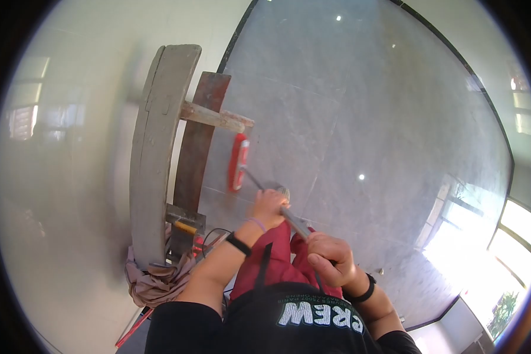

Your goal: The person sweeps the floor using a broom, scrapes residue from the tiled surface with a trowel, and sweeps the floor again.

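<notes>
I hold a broom by its grey metal handle (298, 223) with both hands. My left hand (269, 207) is closed round the lower part of the handle. My right hand (331, 258) grips it higher up, close to my waist. The red broom head (238, 162) with a pale strip is slightly blurred, low beside the wooden bench (162, 135). Whether its bristles touch the grey tiled floor (312, 130) I cannot tell.
On the left, the bench stands along a glossy pale wall (76, 177). A crumpled brownish cloth (159, 286) and a yellow-handled tool (186, 227) are at its near end. Dark skirting edges the floor. Bright light comes from a window (516, 242) on the right.
</notes>
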Available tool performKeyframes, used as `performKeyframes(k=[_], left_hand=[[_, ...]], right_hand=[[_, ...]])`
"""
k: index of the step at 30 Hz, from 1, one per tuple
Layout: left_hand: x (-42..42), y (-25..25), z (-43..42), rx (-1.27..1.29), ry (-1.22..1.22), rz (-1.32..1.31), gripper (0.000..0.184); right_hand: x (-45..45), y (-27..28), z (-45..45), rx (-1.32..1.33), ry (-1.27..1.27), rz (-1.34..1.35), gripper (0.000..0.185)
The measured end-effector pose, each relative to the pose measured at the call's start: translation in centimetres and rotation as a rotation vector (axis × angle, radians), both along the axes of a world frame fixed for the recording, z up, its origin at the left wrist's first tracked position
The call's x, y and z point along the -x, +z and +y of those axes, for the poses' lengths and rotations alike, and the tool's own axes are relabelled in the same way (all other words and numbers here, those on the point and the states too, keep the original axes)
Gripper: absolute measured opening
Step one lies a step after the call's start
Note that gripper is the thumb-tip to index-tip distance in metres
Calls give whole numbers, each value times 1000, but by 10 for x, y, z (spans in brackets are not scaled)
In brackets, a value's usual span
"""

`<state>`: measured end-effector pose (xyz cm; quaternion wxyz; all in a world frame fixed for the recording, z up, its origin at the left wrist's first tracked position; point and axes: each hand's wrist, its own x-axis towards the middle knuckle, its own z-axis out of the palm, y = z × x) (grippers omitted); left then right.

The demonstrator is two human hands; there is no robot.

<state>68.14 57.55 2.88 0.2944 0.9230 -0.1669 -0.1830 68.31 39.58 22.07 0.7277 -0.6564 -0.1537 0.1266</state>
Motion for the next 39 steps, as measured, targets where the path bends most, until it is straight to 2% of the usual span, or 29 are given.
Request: performKeyframes(k=[2, 5, 7, 8, 9, 10, 12, 14, 15, 17, 18, 19, 21, 23, 25, 26, 28, 29, 31, 32, 34, 36, 38, 39], left_hand=[[-9, -12, -34, 115, -4, 14, 15], [-31, -2, -98, 241, -17, -24, 15], [-48, 10, -137, 278, -42, -49, 16], [-59, 21, -154, 277, -61, -46, 16], [-67, 28, -171, 273, -42, -40, 16], [-73, 33, -186, 294, -21, -24, 18], [-78, 34, -192, 298, 18, 5, 21], [-74, 28, -182, 519, 219, -102, 40], [-64, 14, -164, 446, 316, -71, 47], [-53, -11, -98, 333, 500, 61, 58], [-23, -48, -59, 169, 673, 46, 59], [15, -78, -8, -52, 735, -130, 57], [65, -94, 98, -483, 1199, -30, 65], [104, -93, 182, -837, 1697, 251, 74], [143, -115, 240, -769, 1820, 146, 72], [167, -130, 270, -806, 1819, 180, 72], [189, -138, 303, -139, 2079, 144, 29], [185, -131, 297, -153, 2087, 154, 29], [151, -103, 268, 64, 2159, 325, 40], [155, -99, 260, 119, 2060, 258, 28], [143, -81, 210, -167, 1894, 165, 24], [133, -55, 149, -333, 1773, 257, 24], [158, -50, 113, -266, 1684, 406, 28], [150, -58, 89, -103, 1651, 441, 32]], right_hand=[[-6, 9, -12, 88, 20, -8, 15], [-16, 31, -47, 261, -29, -31, 17], [-4, 34, -70, 231, -374, 10, 22], [-5, 31, -79, 183, -496, -117, 34], [-8, 26, -90, 130, -612, -240, 49], [-9, 15, -102, 125, -592, -225, 49], [-8, -21, -127, 411, -653, -17, 70], [-15, -60, -142, 528, -557, 77, 56], [-20, -78, -146, 578, -547, 107, 51], [-30, -120, -165, 452, -626, 208, 36], [-39, -134, -172, 400, -664, 303, 29], [-47, -147, -174, 371, -684, 337, 25], [-49, -172, -180, 409, -653, 414, 24], [-40, -201, -188, 449, -634, 436, 24], [-31, -222, -185, 483, -611, 458, 24], [-27, -236, -178, 494, -651, 501, 21], [-25, -237, -175, 585, -688, 527, 20], [-20, -241, -180, 773, -622, 466, 19], [-21, -242, -177, 945, -503, 350, 18], [-22, -240, -178, 982, -479, 326, 18], [-23, -242, -177, 1019, -488, 319, 22], [-26, -242, -168, 1078, -511, 332, 24], [-32, -242, -162, 1047, -600, 311, 21], [-34, -241, -162, 1036, -629, 304, 20]])
